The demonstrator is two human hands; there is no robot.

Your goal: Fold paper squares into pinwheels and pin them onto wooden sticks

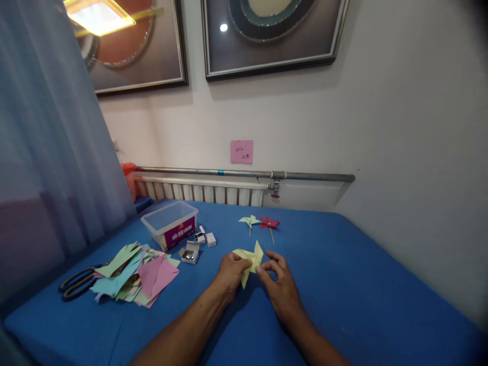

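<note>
A pale yellow folded paper piece [249,259], shaped like pinwheel blades, sits between both hands over the blue table [343,284]. My left hand [231,272] is closed on its left side, thumb and fingers pinching the paper. From the right, my right hand [277,274] pinches it with fingertips pressed together at the centre. Beyond them lie two finished pinwheels on sticks, one light green [249,221] and one red [269,223].
A heap of coloured paper pieces [133,274] lies at the left, with black scissors [78,282] beside it. A clear plastic tub [170,223] and small open cardboard boxes [190,252] stand behind. A radiator [198,190] and pipe run along the wall.
</note>
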